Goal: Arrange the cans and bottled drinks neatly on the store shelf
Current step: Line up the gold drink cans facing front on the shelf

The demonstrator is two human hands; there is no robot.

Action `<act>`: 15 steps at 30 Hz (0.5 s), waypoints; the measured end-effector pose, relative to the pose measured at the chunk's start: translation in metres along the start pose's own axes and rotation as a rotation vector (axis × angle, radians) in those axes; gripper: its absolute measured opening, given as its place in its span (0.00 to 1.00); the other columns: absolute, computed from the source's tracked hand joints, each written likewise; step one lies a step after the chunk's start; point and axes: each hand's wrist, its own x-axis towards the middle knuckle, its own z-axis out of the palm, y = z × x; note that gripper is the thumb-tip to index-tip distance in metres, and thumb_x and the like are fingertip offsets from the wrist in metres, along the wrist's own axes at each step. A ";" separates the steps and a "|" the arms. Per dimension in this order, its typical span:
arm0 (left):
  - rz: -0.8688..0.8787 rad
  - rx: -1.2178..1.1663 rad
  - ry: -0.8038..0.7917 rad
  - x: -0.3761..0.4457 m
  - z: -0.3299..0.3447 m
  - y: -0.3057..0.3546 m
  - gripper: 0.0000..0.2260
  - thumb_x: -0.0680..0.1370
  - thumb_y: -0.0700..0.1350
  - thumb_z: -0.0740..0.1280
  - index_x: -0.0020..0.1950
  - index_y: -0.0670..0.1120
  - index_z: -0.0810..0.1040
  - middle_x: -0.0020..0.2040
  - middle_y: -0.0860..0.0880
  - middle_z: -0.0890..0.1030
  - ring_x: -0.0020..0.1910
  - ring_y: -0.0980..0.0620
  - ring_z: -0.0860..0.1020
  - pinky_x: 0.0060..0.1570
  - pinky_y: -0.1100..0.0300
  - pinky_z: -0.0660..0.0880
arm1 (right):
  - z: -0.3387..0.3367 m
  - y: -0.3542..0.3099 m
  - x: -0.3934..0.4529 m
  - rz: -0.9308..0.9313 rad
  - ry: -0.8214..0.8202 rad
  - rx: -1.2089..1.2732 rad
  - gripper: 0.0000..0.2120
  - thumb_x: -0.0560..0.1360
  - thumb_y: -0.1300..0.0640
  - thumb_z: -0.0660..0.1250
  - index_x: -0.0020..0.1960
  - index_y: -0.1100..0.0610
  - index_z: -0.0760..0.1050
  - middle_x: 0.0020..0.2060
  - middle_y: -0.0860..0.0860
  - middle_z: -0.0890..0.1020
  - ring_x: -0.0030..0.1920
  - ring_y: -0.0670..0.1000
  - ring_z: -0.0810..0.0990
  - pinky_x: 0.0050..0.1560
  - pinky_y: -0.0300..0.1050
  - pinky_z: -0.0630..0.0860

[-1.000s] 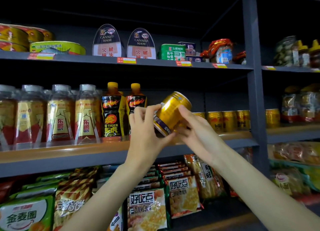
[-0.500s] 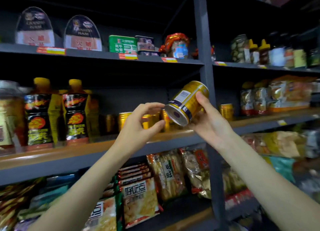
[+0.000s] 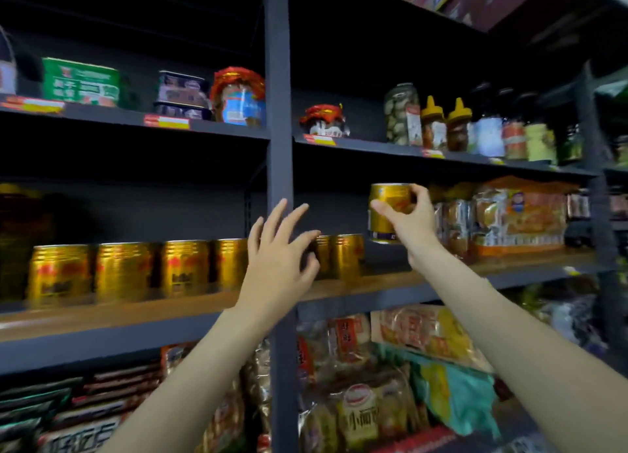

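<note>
My right hand (image 3: 413,221) grips a gold can (image 3: 385,208), held upright in the air above the wooden middle shelf (image 3: 380,281), right of the grey upright post (image 3: 278,146). My left hand (image 3: 280,259) is spread with straight fingers in front of the post and holds nothing. A row of several gold cans (image 3: 125,270) stands on the same shelf left of the post. Two more gold cans (image 3: 341,255) stand just right of the post, below and left of the held can.
Bagged snacks (image 3: 516,214) fill the middle shelf right of the held can. Jars and squeeze bottles (image 3: 445,123) line the shelf above, with tins (image 3: 81,82) to the left. Snack packets (image 3: 373,384) crowd the lower shelf.
The view has swung right along the shelf. My left hand let go of the can and spread its fingers. My right hand carried the can rightward past the post and turned it upright.
</note>
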 end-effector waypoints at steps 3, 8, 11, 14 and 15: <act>0.023 0.161 -0.040 -0.003 0.017 -0.001 0.20 0.74 0.50 0.53 0.54 0.48 0.82 0.70 0.44 0.71 0.75 0.41 0.54 0.67 0.41 0.52 | 0.004 0.023 0.023 0.034 -0.131 -0.163 0.32 0.70 0.56 0.75 0.68 0.52 0.62 0.63 0.54 0.72 0.63 0.55 0.71 0.59 0.48 0.72; -0.009 0.135 -0.075 -0.006 0.019 0.000 0.19 0.74 0.52 0.54 0.55 0.50 0.81 0.73 0.48 0.67 0.76 0.47 0.44 0.70 0.43 0.45 | 0.011 0.044 0.038 0.215 -0.225 -0.371 0.38 0.70 0.58 0.75 0.72 0.59 0.57 0.68 0.60 0.68 0.66 0.60 0.69 0.61 0.52 0.70; -0.004 0.166 -0.074 -0.006 0.020 -0.001 0.19 0.74 0.52 0.55 0.55 0.50 0.81 0.73 0.48 0.66 0.76 0.46 0.44 0.70 0.43 0.44 | 0.008 0.053 0.039 0.275 -0.272 -0.468 0.46 0.71 0.56 0.75 0.77 0.62 0.49 0.72 0.62 0.64 0.70 0.62 0.65 0.66 0.54 0.67; 0.004 0.166 -0.065 -0.006 0.019 -0.002 0.19 0.74 0.52 0.54 0.58 0.50 0.80 0.73 0.48 0.66 0.76 0.46 0.45 0.70 0.42 0.45 | 0.010 0.051 0.036 0.266 -0.293 -0.563 0.44 0.73 0.56 0.72 0.77 0.65 0.46 0.72 0.63 0.62 0.71 0.64 0.64 0.67 0.55 0.67; 0.006 0.149 -0.055 -0.006 0.017 -0.002 0.20 0.74 0.51 0.54 0.60 0.50 0.79 0.74 0.48 0.64 0.76 0.46 0.45 0.71 0.43 0.44 | 0.011 0.048 0.034 0.229 -0.266 -0.598 0.42 0.75 0.56 0.71 0.76 0.65 0.48 0.72 0.64 0.62 0.71 0.64 0.63 0.68 0.56 0.67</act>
